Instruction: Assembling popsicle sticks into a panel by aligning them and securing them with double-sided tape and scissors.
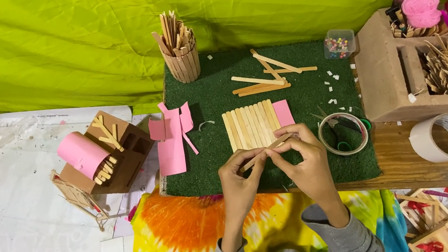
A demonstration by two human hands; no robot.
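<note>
My left hand [239, 182] and my right hand [304, 158] together pinch one wooden craft stick [266, 148], held slanted above the near edge of a green turf mat [212, 164]. Just beyond my fingers lies a flat panel of several sticks side by side [251, 126] with a pink paper strip [283, 113] along its right edge. Loose sticks [264, 77] lie further back on the mat.
A stick-built cup full of sticks [180, 52] stands at the mat's back left. Pink paper pieces [171, 140] lie left of it. Scissors inside a tape ring [343, 132], a white tape roll [444, 137], a cardboard organiser [390, 75], a pin box [338, 43] and a small cardboard model [100, 157] surround the mat.
</note>
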